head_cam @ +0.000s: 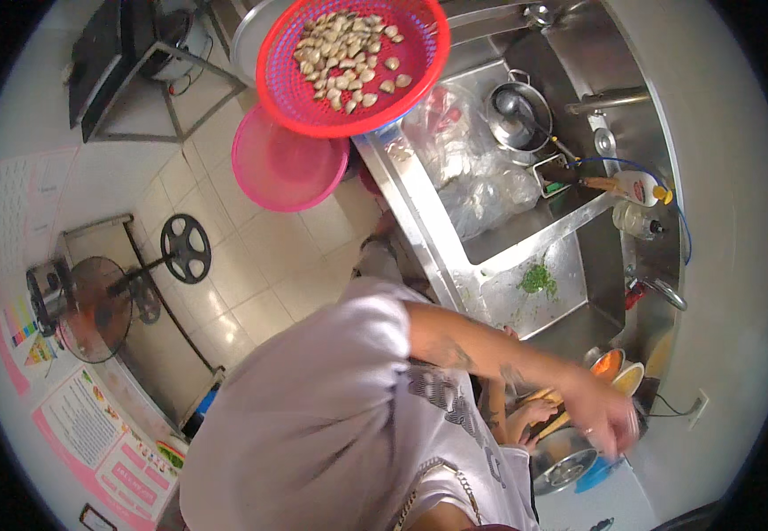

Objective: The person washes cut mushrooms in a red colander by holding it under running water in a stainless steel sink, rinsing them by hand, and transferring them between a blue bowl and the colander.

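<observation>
My left arm, tattooed and coming out of a white sleeve, stretches to the right. My left hand point(603, 418) is blurred, with its fingers bent down, and I cannot tell if it holds anything. It hangs over a metal bowl point(560, 458) and a blue item point(594, 474). Close to my body is what looks like my right hand point(530, 421), partly hidden by the left arm. Light wooden handles point(553, 425) lie beside its fingers; whether it grips one is unclear. Past the hands stand a bowl of orange food point(608, 363) and one of yellow food point(628, 379).
Green scraps point(538, 279) lie in the near sink basin point(570, 259). The far basin holds clear plastic bags point(483, 192) and a metal pot point(520, 119). A red colander point(266, 73) of clams overlaps a pink basin point(291, 166). A dish-soap bottle point(636, 187) stands by the wall.
</observation>
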A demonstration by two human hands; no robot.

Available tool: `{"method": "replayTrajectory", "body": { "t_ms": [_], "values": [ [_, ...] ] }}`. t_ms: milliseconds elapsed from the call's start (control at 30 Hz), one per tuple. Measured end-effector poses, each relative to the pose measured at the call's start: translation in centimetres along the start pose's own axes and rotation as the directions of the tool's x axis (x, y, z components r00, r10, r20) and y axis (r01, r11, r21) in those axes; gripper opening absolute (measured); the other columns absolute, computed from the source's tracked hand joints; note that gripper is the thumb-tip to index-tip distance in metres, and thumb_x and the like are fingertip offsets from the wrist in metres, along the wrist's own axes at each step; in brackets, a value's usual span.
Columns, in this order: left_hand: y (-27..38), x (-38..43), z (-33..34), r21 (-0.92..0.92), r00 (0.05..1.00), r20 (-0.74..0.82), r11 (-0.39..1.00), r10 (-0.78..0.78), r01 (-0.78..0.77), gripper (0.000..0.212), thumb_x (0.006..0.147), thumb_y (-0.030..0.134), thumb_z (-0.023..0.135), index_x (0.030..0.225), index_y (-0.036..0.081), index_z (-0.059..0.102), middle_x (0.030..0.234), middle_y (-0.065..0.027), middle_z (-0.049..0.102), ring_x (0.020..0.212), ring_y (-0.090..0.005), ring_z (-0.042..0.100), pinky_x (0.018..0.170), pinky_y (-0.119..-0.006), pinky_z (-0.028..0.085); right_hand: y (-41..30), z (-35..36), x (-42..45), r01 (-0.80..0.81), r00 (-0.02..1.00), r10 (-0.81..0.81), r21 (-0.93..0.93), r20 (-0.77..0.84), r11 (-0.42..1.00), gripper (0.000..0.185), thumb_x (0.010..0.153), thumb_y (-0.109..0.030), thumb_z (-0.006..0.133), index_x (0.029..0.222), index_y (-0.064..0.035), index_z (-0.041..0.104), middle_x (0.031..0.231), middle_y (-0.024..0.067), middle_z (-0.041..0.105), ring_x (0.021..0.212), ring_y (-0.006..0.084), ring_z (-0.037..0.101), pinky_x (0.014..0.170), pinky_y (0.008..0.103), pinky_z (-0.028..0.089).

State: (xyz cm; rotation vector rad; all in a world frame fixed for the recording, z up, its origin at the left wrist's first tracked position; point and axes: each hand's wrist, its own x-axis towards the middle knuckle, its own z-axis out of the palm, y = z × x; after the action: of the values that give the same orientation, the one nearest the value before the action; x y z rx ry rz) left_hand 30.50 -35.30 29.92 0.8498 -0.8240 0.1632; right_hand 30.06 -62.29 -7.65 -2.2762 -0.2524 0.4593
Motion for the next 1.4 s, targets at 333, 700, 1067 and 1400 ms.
{"method": "replayTrajectory", "body": {
  "t_ms": [333, 700, 1067, 1400],
  "values": [
    [2.6, 3.1, 6.8, -0.14, 0.966, 0.233, 0.987, 0.109, -0.078, 0.026, 0.083, 0.024, 0.063, 0.094, 0.001, 0.064, 0.089, -0.0084, 0.065, 0.081, -0.0221, 0.061, 0.073, -0.036, 0.049, 0.5, 1.2, -0.6, -0.194, 0.979, 0.19, -0.062, -0.068, 0.979, 0.033, 0.093, -0.029, 0.056, 0.096, 0.0024, 0.062, 0.077, 0.0103, 0.064, 0.07, 0.0164, 0.058, 0.067, 0.0312, 0.048],
    [0.1, 1.9, 2.4, 0.137, 0.981, 0.016, 0.973, -0.192, 0.188, 0.023, 0.081, 0.02, 0.063, 0.096, 0.002, 0.065, 0.092, -0.0121, 0.066, 0.083, -0.0247, 0.063, 0.074, -0.038, 0.05, 3.8, 1.6, 1.1, -0.348, 0.933, 0.358, 0.182, -0.027, 0.92, 0.032, 0.093, -0.029, 0.056, 0.091, 0.002, 0.061, 0.072, 0.0085, 0.062, 0.062, 0.016, 0.054, 0.056, 0.0303, 0.045],
    [-2.9, -21.2, -30.3, -0.222, -0.011, -0.91, 0.462, -0.416, 0.859, 0.023, 0.078, 0.022, 0.065, 0.096, 0.007, 0.067, 0.089, -0.0178, 0.067, 0.082, -0.0266, 0.065, 0.074, -0.039, 0.052, -2.7, -3.0, 2.6, -0.536, 0.843, 0.519, 0.301, 0.141, 0.789, 0.025, 0.094, -0.026, 0.055, 0.091, -0.002, 0.06, 0.07, 0.0053, 0.061, 0.057, 0.01, 0.052, 0.052, 0.0236, 0.042],
    [-8.1, -46.1, -40.1, -0.377, -0.346, -0.926, -0.398, 0.148, 0.837, 0.038, 0.079, 0.025, 0.063, 0.113, 0.007, 0.061, 0.115, -0.0185, 0.058, 0.115, -0.0388, 0.051, 0.093, -0.045, 0.045, -7.9, 0.6, -0.1, -0.356, 0.934, 0.355, 0.081, 0.025, 0.931, 0.018, 0.093, -0.015, 0.056, 0.094, 0.002, 0.06, 0.075, 0.0001, 0.056, 0.067, 0.0071, 0.05, 0.062, 0.024, 0.045]
  ]
}}
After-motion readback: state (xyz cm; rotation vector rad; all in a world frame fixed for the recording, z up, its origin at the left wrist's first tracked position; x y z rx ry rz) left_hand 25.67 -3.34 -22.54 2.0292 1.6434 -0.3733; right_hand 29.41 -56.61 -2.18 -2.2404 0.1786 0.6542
